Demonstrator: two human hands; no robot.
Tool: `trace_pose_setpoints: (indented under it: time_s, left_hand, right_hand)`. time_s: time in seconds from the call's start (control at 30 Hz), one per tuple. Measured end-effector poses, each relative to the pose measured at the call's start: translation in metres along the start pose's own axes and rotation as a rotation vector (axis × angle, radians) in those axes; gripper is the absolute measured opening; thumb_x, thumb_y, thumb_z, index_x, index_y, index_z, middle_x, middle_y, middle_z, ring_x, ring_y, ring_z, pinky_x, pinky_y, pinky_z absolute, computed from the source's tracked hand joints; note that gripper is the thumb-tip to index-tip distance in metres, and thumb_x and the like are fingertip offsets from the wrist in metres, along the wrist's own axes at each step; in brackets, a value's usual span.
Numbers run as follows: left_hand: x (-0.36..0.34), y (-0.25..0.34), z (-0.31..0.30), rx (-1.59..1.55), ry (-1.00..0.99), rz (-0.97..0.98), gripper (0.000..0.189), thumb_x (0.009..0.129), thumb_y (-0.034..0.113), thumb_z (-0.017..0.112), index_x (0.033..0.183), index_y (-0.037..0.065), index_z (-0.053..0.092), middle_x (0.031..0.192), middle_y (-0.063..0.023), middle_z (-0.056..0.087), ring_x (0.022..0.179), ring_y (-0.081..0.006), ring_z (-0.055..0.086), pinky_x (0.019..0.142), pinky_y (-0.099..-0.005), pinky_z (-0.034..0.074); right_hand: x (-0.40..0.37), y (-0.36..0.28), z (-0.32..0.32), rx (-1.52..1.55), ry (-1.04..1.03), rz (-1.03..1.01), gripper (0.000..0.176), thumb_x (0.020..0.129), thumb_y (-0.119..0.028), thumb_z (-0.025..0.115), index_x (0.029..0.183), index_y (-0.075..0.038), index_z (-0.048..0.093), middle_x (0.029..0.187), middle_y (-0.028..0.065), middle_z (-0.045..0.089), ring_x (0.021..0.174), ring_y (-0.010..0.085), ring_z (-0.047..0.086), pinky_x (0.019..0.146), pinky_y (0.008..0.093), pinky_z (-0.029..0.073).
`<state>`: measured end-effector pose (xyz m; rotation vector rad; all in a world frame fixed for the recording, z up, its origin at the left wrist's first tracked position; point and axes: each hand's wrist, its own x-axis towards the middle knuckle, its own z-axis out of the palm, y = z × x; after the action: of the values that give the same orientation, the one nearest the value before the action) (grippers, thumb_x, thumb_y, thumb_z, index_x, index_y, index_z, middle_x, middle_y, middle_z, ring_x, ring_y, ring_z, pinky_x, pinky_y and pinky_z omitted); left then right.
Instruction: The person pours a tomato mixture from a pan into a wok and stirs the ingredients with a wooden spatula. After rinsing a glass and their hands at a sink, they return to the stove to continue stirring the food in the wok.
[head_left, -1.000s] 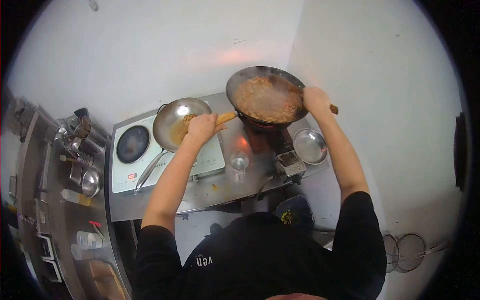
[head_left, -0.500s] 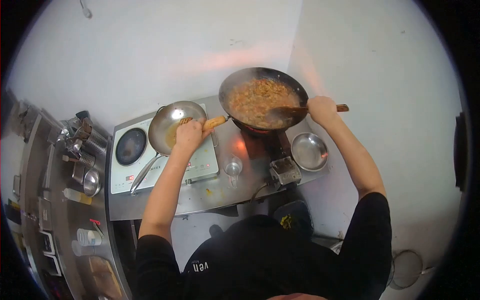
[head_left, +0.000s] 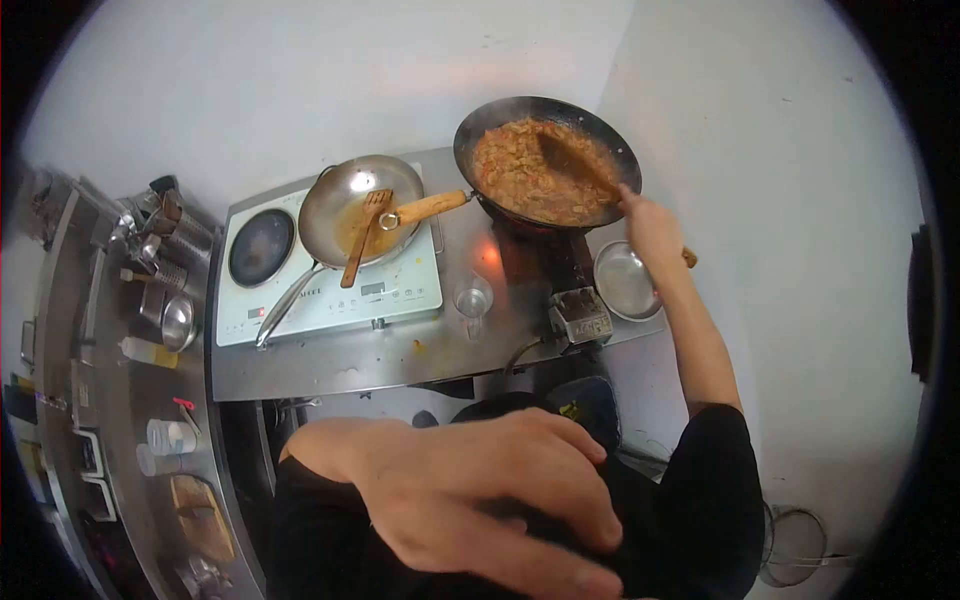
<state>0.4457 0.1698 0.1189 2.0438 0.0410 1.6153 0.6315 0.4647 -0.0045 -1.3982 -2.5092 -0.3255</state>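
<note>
My right hand (head_left: 655, 232) is wrapped round the handle of a wooden spatula (head_left: 580, 165), whose blade rests in chunky orange-brown food (head_left: 515, 175). That food fills much of a dark wok (head_left: 625, 165) on the burner. Close to the camera, in front of my chest, my left hand (head_left: 490, 485) has its fingers apart and holds nothing. The wok's wooden handle (head_left: 430, 207) points left, free of any hand. It reaches over a steel pan (head_left: 320, 215) with yellowish liquid, where a slotted wooden turner (head_left: 366, 235) leans.
The pan sits on a white double cooktop (head_left: 400, 290) with a dark round plate (head_left: 262, 247). A clear measuring cup (head_left: 473, 297), a metal burner control box (head_left: 582, 315) and a steel bowl (head_left: 627, 282) stand near the wok. On the left, shelves hold bottles, bowls and utensils.
My left hand has let go of the wok's handle and come back towards the camera. My right hand has shifted the spatula, its blade now farther up in the food.
</note>
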Motion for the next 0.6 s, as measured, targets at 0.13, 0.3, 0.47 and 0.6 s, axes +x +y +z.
trace_pose_setpoints:
  time_s: [0.13, 0.3, 0.47, 0.6]
  left_hand:
    - [0.008, -0.002, 0.008, 0.016, 0.0, 0.198, 0.023, 0.079, 0.001, 0.062, 0.101, 0.008, 0.068, 0.108, -0.0104, 0.053, 0.088, -0.0232, 0.053, 0.087, -0.0462, 0.043]
    - [0.019, 0.004, -0.013, 0.607, -0.022, -0.384, 0.029, 0.073, 0.005, 0.065, 0.102, 0.003, 0.062, 0.109, -0.0129, 0.053, 0.101, -0.0311, 0.051, 0.086, -0.0421, 0.041]
    - [-0.069, -0.099, -0.128, 1.72, 0.006, -0.763, 0.055, 0.077, 0.037, 0.067, 0.119, 0.005, 0.052, 0.115, -0.0145, 0.05, 0.103, -0.0349, 0.05, 0.089, -0.0459, 0.038]
    - [-0.128, -0.141, -0.175, 1.729, -0.212, -1.093, 0.054, 0.073, 0.051, 0.064, 0.101, 0.005, 0.058, 0.091, -0.0152, 0.06, 0.083, -0.0322, 0.061, 0.071, -0.0435, 0.047]
  right_hand:
    - [0.037, 0.031, -0.027, -0.074, -0.052, 0.135, 0.025, 0.083, -0.009, 0.048, 0.103, -0.006, 0.062, 0.087, 0.0172, 0.066, 0.081, 0.0349, 0.064, 0.072, 0.0451, 0.051]
    - [0.086, 0.053, -0.011, -0.145, -0.115, 0.258, 0.021, 0.083, -0.012, 0.049, 0.093, -0.002, 0.065, 0.089, 0.0205, 0.065, 0.088, 0.0366, 0.064, 0.076, 0.0454, 0.051]
    - [0.112, 0.059, 0.009, -0.078, -0.215, 0.332, 0.022, 0.082, -0.012, 0.05, 0.093, -0.001, 0.066, 0.098, 0.0236, 0.063, 0.093, 0.0372, 0.062, 0.078, 0.0448, 0.05]
    - [0.159, 0.07, 0.068, 0.069, -0.237, 0.223, 0.027, 0.082, -0.022, 0.057, 0.098, -0.002, 0.066, 0.096, 0.0228, 0.063, 0.094, 0.0371, 0.061, 0.081, 0.043, 0.049]
